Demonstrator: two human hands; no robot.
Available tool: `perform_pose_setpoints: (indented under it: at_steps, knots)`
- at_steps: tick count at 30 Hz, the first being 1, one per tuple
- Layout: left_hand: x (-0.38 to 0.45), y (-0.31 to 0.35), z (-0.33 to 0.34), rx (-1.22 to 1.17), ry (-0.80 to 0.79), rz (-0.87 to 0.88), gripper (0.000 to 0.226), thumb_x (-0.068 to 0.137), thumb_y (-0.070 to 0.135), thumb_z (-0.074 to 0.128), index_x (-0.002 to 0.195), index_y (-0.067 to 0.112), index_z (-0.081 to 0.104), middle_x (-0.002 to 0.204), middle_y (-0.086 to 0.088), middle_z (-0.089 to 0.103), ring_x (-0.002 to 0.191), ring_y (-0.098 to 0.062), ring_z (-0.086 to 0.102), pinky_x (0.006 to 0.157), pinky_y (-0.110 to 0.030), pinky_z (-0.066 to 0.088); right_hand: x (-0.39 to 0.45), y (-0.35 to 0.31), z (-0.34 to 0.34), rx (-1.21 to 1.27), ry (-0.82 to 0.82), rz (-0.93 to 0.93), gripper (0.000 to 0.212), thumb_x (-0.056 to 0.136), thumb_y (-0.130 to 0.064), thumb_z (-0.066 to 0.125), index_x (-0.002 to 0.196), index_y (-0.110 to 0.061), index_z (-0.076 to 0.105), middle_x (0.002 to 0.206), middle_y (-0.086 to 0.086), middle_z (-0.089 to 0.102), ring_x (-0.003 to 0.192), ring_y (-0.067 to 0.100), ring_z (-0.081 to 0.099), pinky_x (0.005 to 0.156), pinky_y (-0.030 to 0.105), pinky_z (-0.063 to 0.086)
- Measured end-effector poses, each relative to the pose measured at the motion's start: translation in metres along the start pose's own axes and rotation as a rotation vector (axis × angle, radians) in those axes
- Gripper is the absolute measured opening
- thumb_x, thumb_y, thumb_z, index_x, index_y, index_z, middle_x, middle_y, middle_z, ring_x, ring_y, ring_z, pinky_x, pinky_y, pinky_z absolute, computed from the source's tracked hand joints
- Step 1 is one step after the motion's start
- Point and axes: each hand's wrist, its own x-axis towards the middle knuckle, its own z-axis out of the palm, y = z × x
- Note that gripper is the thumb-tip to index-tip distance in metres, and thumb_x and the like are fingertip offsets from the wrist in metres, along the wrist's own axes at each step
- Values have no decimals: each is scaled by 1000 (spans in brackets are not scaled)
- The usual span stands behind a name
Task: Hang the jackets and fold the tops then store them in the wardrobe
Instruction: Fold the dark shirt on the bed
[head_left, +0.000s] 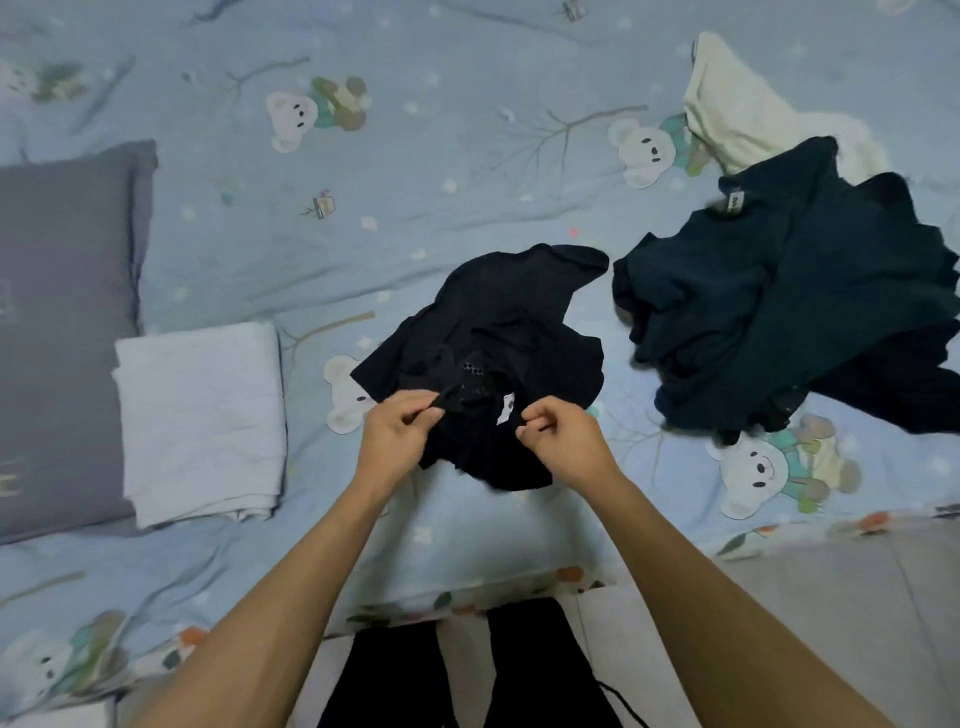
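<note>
2 hands pinch crumpled black top at neckline: left hand, right hand; white label showing.

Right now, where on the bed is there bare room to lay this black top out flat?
Bare sheet lies beyond the black top, between the grey pillow and the dark pile, and between the top and the folded white cloth. The right side is crowded by that pile and the cream garment.
</note>
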Motion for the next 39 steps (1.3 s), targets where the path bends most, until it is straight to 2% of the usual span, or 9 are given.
perform_pose_setpoints:
  at_steps: [6,12,15,19,24,28,31,34,39]
  knots:
    - [-61,52,-63,-250,0,15,38,91,-4,58,91,29,76,85,7,76,82,-7,68,79,-20,54,-45,-36,21,-108,-122,-122,63,85,-34,75,141,-24,48,127,-4,49,111,11,50,91,22,40]
    - [-85,68,-112,-519,55,-40,21,95,-1,57,98,10,75,91,-5,75,87,-19,70,76,-29,60,-67,-73,49,-229,-116,-268,16,93,-24,66,96,-8,69,95,5,62,87,16,56,76,21,39]
    - [-91,59,-135,-518,105,-74,19,95,2,59,95,12,75,89,-3,75,88,-18,71,75,-28,58,-80,-86,56,-120,-63,-253,20,98,-18,56,78,-14,55,75,-2,56,67,10,50,62,21,38]
    - [-101,41,-166,-433,226,-83,21,89,5,68,82,22,76,101,0,70,93,-9,66,91,-29,52,-95,-100,57,62,53,-284,17,99,-14,49,82,-15,52,72,-3,50,62,6,43,64,24,38]
    - [-102,45,-198,-369,218,20,19,92,3,62,78,-8,58,117,6,64,90,14,60,79,-4,42,-115,-152,46,173,94,-423,14,100,-18,50,90,-17,60,80,6,61,71,9,53,68,22,41]
    - [-102,79,-230,-362,195,145,30,97,9,55,71,6,40,68,2,45,60,-5,41,62,-20,34,-127,-207,42,156,108,-531,16,102,-16,47,93,-16,60,84,1,63,73,7,56,69,20,42]
    - [-97,103,-260,-332,261,282,31,97,10,57,72,11,38,66,0,33,55,-4,30,53,-16,28,-134,-244,34,127,132,-617,16,102,-17,48,91,-17,59,82,2,63,69,10,54,67,24,41]
    - [-89,111,-287,-260,314,348,28,93,19,65,78,16,41,64,5,39,55,-7,33,55,-18,31,-145,-275,24,84,109,-679,17,102,-24,49,90,-17,60,81,16,66,66,15,53,63,30,41]
    - [-91,130,-308,-56,-10,300,37,82,46,75,111,34,55,85,8,68,70,-8,65,64,-23,46,-171,-329,20,-22,92,-824,19,102,-26,50,90,-15,59,73,7,64,56,10,51,54,22,39]
